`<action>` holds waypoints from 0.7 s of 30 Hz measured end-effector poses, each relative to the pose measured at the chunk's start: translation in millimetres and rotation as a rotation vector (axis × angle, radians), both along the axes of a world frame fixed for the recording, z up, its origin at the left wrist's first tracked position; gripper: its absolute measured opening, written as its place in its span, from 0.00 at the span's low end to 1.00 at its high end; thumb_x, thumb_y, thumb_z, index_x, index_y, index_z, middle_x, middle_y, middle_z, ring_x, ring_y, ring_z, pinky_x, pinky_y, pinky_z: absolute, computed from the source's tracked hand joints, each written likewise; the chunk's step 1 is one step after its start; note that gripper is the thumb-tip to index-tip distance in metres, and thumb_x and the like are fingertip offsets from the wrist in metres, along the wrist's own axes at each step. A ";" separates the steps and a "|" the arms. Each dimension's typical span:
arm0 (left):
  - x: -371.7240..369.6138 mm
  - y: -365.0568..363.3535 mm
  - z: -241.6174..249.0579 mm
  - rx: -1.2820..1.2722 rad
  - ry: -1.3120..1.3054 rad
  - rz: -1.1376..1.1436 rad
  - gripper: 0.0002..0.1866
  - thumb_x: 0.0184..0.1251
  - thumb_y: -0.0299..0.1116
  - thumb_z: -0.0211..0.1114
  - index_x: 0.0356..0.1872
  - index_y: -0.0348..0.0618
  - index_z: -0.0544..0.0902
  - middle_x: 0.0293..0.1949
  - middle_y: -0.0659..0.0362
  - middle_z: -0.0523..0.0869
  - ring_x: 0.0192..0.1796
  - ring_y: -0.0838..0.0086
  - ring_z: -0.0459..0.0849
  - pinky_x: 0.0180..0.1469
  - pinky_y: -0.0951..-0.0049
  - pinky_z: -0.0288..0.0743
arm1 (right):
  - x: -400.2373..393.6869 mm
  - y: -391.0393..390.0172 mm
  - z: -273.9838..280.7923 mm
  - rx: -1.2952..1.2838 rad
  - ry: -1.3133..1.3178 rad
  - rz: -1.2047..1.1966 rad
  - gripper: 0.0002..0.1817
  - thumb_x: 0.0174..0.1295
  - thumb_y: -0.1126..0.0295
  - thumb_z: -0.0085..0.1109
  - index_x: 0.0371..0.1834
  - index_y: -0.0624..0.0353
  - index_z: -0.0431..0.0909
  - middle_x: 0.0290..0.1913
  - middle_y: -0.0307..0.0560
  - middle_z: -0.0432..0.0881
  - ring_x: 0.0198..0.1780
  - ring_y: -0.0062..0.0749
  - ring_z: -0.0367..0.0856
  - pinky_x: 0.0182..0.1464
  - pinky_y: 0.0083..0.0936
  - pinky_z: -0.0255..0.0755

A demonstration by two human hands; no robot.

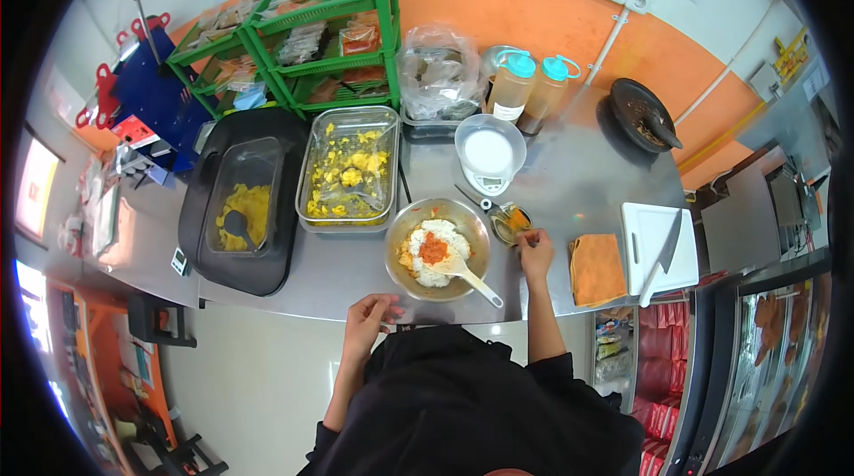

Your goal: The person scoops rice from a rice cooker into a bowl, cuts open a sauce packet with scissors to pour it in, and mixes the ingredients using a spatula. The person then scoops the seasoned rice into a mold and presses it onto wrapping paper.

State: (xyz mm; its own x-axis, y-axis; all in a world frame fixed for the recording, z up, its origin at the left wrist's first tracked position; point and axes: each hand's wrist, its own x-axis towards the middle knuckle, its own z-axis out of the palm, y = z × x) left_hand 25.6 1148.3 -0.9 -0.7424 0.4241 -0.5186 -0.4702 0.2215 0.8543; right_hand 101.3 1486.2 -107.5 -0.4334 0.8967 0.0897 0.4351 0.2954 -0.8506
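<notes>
In front of me stands a steel mixing bowl with white rice, an orange-red paste on top and some yellowish food at the side. A pale spatula leans in it, its handle over the near rim. To its right lies a small dish with orange and yellow contents. My right hand is at the dish's near right edge, fingertips pinched together; what they hold is too small to tell. My left hand hovers by the table's front edge, fingers apart, holding nothing.
A glass tray of yellow food and a black-rimmed container stand left. Behind are a kitchen scale, squeeze bottles and green racks. Right are an orange cloth, a knife on a cutting board, and a mortar.
</notes>
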 end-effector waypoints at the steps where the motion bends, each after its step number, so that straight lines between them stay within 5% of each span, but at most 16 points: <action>1: -0.7 1.3 0.3 0.002 0.003 -0.007 0.13 0.70 0.37 0.55 0.44 0.39 0.82 0.32 0.59 0.87 0.30 0.82 0.78 0.30 0.81 0.72 | -0.5 -2.0 -2.2 0.002 0.003 -0.007 0.10 0.51 0.69 0.68 0.30 0.62 0.78 0.27 0.45 0.82 0.31 0.33 0.80 0.38 0.29 0.73; 3: -1.0 2.1 0.6 -0.012 -0.005 -0.013 0.12 0.70 0.36 0.55 0.44 0.39 0.82 0.33 0.59 0.87 0.30 0.82 0.78 0.30 0.81 0.71 | -1.0 -7.0 -6.8 0.237 -0.031 -0.076 0.11 0.51 0.69 0.68 0.31 0.61 0.76 0.32 0.47 0.82 0.36 0.41 0.81 0.41 0.35 0.72; 6: -1.9 0.8 -2.9 -0.008 0.003 -0.021 0.13 0.68 0.39 0.57 0.43 0.40 0.82 0.33 0.60 0.86 0.29 0.82 0.77 0.31 0.81 0.70 | -4.4 -16.5 4.1 0.068 -0.022 -0.055 0.11 0.51 0.68 0.68 0.33 0.58 0.76 0.35 0.48 0.82 0.40 0.46 0.80 0.43 0.40 0.71; 12: -7.8 -3.9 -6.0 0.004 0.008 -0.033 0.13 0.70 0.38 0.57 0.44 0.39 0.82 0.32 0.59 0.86 0.29 0.82 0.77 0.29 0.82 0.69 | -16.3 -41.3 33.7 0.100 -0.270 -0.156 0.10 0.54 0.65 0.65 0.33 0.56 0.75 0.32 0.45 0.82 0.38 0.46 0.81 0.41 0.42 0.73; 18: -16.9 -10.0 -14.3 -0.026 0.019 -0.051 0.14 0.70 0.39 0.57 0.43 0.39 0.82 0.32 0.59 0.86 0.28 0.82 0.76 0.29 0.81 0.69 | -24.3 -40.3 24.2 0.065 -0.197 -0.219 0.09 0.52 0.67 0.65 0.32 0.57 0.77 0.31 0.47 0.83 0.37 0.49 0.81 0.41 0.41 0.73; 21: -27.2 -14.8 -20.1 -0.021 0.021 -0.056 0.14 0.69 0.40 0.58 0.42 0.41 0.83 0.31 0.60 0.86 0.27 0.83 0.75 0.27 0.82 0.67 | -17.4 -33.0 30.2 0.057 -0.073 -0.263 0.08 0.51 0.69 0.66 0.32 0.58 0.78 0.29 0.46 0.83 0.29 0.38 0.81 0.35 0.34 0.73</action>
